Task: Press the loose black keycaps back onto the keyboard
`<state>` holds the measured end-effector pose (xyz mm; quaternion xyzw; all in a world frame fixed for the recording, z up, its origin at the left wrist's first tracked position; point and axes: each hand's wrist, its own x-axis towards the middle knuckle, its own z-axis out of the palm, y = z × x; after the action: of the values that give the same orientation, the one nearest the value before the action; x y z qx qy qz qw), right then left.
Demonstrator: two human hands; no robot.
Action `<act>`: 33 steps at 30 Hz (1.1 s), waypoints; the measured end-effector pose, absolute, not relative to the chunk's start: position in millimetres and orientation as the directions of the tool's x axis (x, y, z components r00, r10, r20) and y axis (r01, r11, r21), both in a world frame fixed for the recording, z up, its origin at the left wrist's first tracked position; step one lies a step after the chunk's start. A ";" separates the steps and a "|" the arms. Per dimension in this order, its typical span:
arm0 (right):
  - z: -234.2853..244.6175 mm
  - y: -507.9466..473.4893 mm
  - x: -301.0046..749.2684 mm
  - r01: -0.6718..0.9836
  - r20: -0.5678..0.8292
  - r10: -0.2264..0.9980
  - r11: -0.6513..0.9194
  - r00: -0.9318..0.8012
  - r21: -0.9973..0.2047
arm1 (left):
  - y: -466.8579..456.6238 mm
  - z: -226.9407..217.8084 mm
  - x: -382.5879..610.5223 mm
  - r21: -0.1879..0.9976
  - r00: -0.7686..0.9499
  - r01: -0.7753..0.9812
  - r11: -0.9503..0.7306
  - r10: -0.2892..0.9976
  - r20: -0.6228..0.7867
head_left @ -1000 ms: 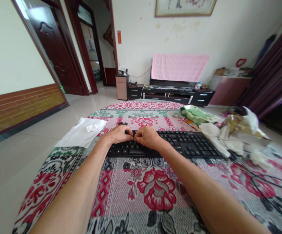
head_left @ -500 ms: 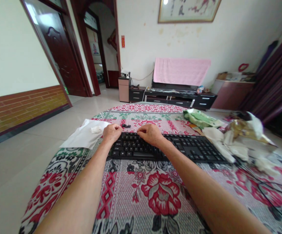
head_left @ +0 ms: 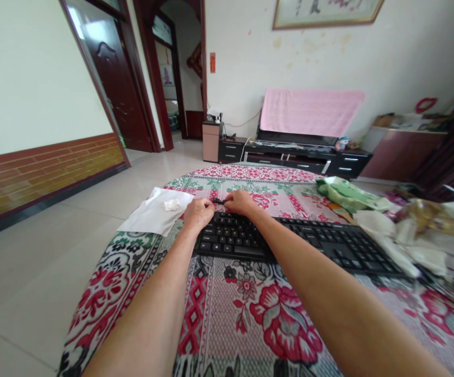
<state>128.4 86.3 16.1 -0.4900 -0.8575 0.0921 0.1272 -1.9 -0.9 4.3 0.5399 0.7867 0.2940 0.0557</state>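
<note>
A black keyboard (head_left: 305, 242) lies across the flowered tablecloth (head_left: 250, 314). My left hand (head_left: 199, 212) rests at the keyboard's far left corner with its fingers curled under; what they hold, if anything, is hidden. Just beyond the keyboard's back edge, my right hand (head_left: 241, 202) has its fingertips pinched on the small black pieces (head_left: 218, 200) that lie on the cloth, which look like loose keycaps. The two hands are a few centimetres apart.
A white tissue sheet (head_left: 154, 219) with a small wad (head_left: 171, 204) on it overhangs the table's left edge. Green cloth (head_left: 340, 191), crumpled paper and plastic bags (head_left: 427, 230) crowd the right side. A TV stand (head_left: 290, 152) and doorways stand behind.
My view has shifted so the table sits further right. Both hands left the middle keys: the left went to the keyboard's far left corner, the right reached past the back edge to the black pieces.
</note>
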 end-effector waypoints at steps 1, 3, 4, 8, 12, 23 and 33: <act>15.7 86.5 128.4 0.817 0.125 0.865 0.501 -0.486 -0.287 | -0.7 4.3 -2.0 0.523 -0.410 0.817 0.243 0.883 0.229; 16.5 85.1 130.7 0.805 0.137 0.861 0.507 -0.490 -0.308 | -0.9 4.1 -2.5 0.533 -0.411 0.811 0.241 0.883 0.226; 17.5 83.5 133.0 0.795 0.152 0.857 0.513 -0.492 -0.323 | -1.1 4.0 -2.9 0.542 -0.410 0.807 0.236 0.884 0.225; 23.9 69.5 149.6 0.715 0.263 0.819 0.574 -0.510 -0.399 | -2.8 5.7 -3.5 0.581 -0.395 0.789 0.198 0.888 0.235; 28.9 46.0 173.6 0.581 0.377 0.759 0.650 -0.531 -0.490 | -4.4 12.7 0.4 0.619 -0.337 0.781 0.082 0.890 0.308; 24.6 13.8 199.3 0.500 0.418 0.736 0.672 -0.533 -0.545 | -4.8 15.4 6.5 0.635 0.008 0.735 -0.237 0.940 0.341; 22.9 11.9 201.3 0.467 0.409 0.698 0.705 -0.587 -0.533 | -12.7 28.2 16.7 0.609 0.183 0.724 -0.324 0.942 0.283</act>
<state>201.3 11.9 22.9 -0.3345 -0.8708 0.1883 0.3073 16.7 -12.7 28.2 0.7496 0.5556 0.3161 0.1719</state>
